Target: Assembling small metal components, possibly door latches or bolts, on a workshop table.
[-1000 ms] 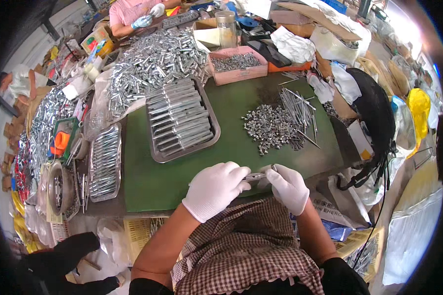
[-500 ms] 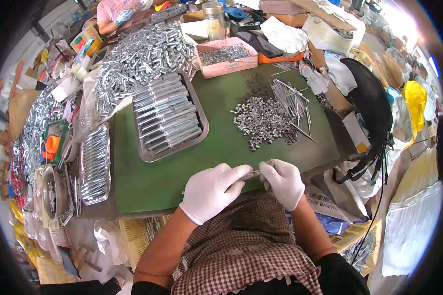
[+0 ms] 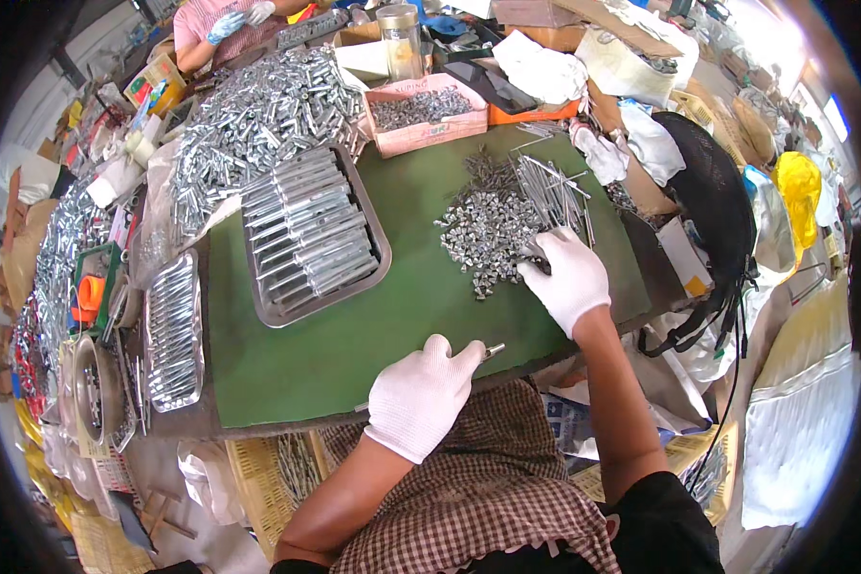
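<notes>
In my left hand [image 3: 421, 394], gloved in white, the fingers are wrapped round a slim metal rod [image 3: 493, 351] whose tip sticks out past the thumb. Its thin other end shows at the wrist side; the middle is hidden. My right hand [image 3: 568, 277], also gloved, reaches to the right edge of a pile of small silver cone-shaped metal pieces [image 3: 488, 234]. Its thumb and fingers are apart at the pieces, with the fingertips partly hidden. Beside the pile lie long thin metal pins [image 3: 555, 191], and behind it are small dark screw-like pieces [image 3: 491, 172].
A metal tray [image 3: 378, 263] of silver tubes stands on the green mat [image 3: 354, 368]. A smaller tray [image 3: 174, 330] of rods lies left. Behind are a heap of metal sleeves [image 3: 268, 115] and a pink box [image 3: 426, 115] of small parts. Another person [image 3: 225, 29] works at the far left.
My right hand has left the rod and moved forward to the pile of cone-shaped pieces. My left hand keeps hold of the rod. The view has shifted slightly.
</notes>
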Motion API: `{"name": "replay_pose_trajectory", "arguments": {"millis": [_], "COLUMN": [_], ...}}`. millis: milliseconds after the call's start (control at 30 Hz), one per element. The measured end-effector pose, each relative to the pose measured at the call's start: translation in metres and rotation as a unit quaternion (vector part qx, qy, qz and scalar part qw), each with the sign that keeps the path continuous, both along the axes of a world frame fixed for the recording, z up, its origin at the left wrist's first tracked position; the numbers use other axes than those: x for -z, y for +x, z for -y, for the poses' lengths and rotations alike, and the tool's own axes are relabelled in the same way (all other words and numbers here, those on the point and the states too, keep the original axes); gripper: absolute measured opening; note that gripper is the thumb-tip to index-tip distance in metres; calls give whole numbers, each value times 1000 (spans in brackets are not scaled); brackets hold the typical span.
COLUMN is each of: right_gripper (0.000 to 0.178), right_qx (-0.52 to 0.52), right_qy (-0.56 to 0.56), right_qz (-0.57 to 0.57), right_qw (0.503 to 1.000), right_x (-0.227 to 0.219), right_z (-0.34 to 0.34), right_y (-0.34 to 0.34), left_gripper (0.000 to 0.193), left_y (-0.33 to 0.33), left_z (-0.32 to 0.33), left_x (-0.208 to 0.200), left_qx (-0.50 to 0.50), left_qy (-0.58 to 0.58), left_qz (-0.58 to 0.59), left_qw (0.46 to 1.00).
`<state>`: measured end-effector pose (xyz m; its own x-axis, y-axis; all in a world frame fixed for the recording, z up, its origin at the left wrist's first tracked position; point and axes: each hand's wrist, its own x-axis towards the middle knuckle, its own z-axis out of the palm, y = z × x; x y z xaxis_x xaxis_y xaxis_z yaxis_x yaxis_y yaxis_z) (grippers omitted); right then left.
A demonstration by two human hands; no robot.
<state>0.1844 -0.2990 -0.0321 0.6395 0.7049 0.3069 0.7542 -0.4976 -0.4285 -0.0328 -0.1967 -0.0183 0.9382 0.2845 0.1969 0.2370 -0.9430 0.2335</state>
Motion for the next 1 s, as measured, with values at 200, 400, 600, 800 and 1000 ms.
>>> {"name": "replay_pose_trajectory", "arguments": {"millis": [200,400,600,800,1000], "right_gripper": [11,7,7,12,17], "right_qx": [-17,-196,-191,-46,20], "right_qy": [27,30,-8,96,-9], "right_qz": [15,-69,-4,-42,-48], "right_qw": [999,978,981,993,999], "right_x": [-7,-22,-6,1,-1], "right_z": [4,24,22,15,6], "right_y": [-11,-56,-69,-29,-19], "left_gripper": [19,23,18,19,20], "left_y": [0,1,1,0,1], "left_z": [-3,-5,-2,0,1], "left_x": [1,-2,1,-1,-1], "left_qx": [-9,12,4,4,-13], "left_qy": [7,-12,-2,-11,-35], "left_qz": [2,19,38,6,5], "left_qw": [1000,1000,999,1000,999]}}
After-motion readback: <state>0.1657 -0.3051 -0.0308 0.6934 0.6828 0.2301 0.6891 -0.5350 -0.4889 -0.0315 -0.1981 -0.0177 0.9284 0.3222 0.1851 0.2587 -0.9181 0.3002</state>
